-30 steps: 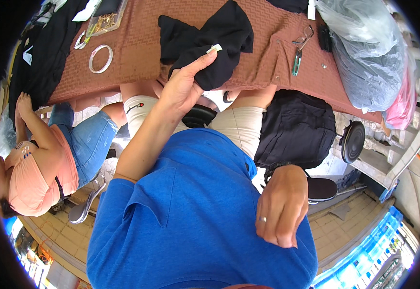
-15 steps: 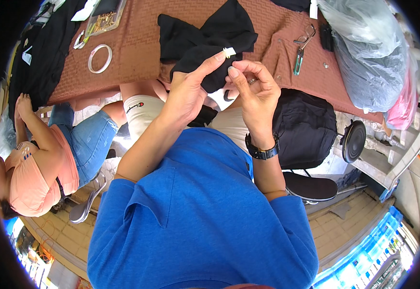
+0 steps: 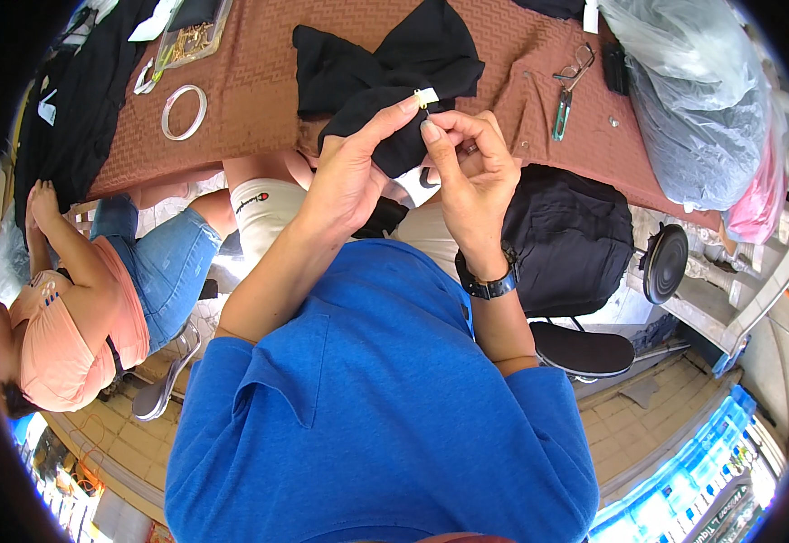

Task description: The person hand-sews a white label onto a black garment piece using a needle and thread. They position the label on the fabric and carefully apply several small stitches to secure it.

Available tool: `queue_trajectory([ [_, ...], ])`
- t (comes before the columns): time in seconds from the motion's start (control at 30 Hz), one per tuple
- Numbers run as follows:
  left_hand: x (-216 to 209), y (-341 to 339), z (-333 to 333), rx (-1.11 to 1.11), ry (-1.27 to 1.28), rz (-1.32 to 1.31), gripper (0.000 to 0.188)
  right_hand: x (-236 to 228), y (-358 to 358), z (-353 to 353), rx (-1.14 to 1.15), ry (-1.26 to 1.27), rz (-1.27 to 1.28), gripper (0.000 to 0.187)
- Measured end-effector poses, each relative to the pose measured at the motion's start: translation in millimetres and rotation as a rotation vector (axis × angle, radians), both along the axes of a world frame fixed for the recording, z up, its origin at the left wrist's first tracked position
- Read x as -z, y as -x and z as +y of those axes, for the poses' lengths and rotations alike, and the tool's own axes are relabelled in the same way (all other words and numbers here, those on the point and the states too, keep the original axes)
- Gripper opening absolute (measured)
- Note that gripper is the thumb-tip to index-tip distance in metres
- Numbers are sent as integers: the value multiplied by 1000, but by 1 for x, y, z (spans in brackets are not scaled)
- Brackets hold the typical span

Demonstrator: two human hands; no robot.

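A black garment (image 3: 390, 59) lies partly on the table's near edge, with its near end raised in my hands. My left hand (image 3: 354, 176) is closed on that end, thumb on top beside a small white label (image 3: 426, 96). A tiny gold-yellow piece shows at the label's lower edge, too small to name. My right hand (image 3: 478, 185) has thumb and forefinger pinched together just below the label, against the cloth. Whatever lies between those fingertips is hidden.
The table has a brown cloth (image 3: 250, 81). On it are a clear ring (image 3: 168, 113), a container (image 3: 223, 36) of gold-coloured bits, and green-handled snips (image 3: 560, 118). A grey plastic bag (image 3: 684, 118) stands right. A co-worker (image 3: 78, 317) sits left, hands on black cloth (image 3: 78, 118).
My right hand has shifted slightly left, its pinched fingertips now closer to the label and my left thumb. My left hand has barely moved and still grips the garment.
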State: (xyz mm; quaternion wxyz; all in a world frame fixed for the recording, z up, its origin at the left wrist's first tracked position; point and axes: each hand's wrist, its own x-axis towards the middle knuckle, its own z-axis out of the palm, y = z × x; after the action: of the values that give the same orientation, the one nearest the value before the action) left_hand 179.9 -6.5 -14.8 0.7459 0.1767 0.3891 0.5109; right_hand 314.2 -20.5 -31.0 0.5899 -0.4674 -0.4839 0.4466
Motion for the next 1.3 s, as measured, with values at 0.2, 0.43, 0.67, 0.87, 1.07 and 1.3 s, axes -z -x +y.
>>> queue_trajectory([
  [0.2,2,1,1,-6,15,6,32,0,1,1,-11,10,12,13],
  [0.43,2,0,1,-8,25,15,33,8,-1,4,-5,-51,-33,12],
  [0.67,4,1,0,-1,22,13,31,9,-1,4,0,-42,-28,11],
  [0.87,4,0,0,-15,15,5,29,9,-1,4,-4,-27,14,10],
  [1.07,5,-2,-1,-28,6,20,29,7,0,3,-8,66,112,11],
  [1.3,2,0,0,-29,15,74,30,2,-1,2,-37,97,192,15],
])
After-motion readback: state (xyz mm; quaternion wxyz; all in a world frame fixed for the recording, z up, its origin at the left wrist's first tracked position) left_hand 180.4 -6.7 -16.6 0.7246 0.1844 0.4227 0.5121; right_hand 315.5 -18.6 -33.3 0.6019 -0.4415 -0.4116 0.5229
